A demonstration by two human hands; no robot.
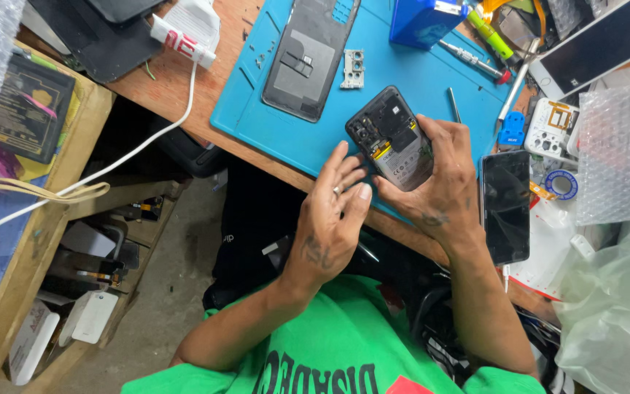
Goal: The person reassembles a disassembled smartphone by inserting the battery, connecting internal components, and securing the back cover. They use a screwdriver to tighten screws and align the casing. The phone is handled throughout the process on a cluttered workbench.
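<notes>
- The right hand [442, 179] gripped an opened phone [391, 138] with its back removed, its fingers wrapped round the far edge and the thumb pressed against the near edge.
- The opened phone was held tilted just above the near edge of the blue mat [402, 62], its dark inner parts and a pale battery label facing up.
- The left hand [333, 211] was held just beside the phone, fingers loosely extended and grasping nothing; its fingertips [344, 157] were close to the phone's lower corner, though whether they touched it could not be told.
- On the blue mat, farther away, lay a dark back cover [311, 55], inner side up, and just beside it a small grey camera frame [353, 69].
- A blue box [421, 20] stood at the far edge of the mat, with screwdrivers [475, 62] near it.
- To the right of the right hand a black phone [506, 204] lay screen up on the surface.
- A white cable [133, 153] ran from a white charger [187, 33] over the edge of the wooden surface [176, 102].
- Bubble wrap [617, 153] lay at the far right.
</notes>
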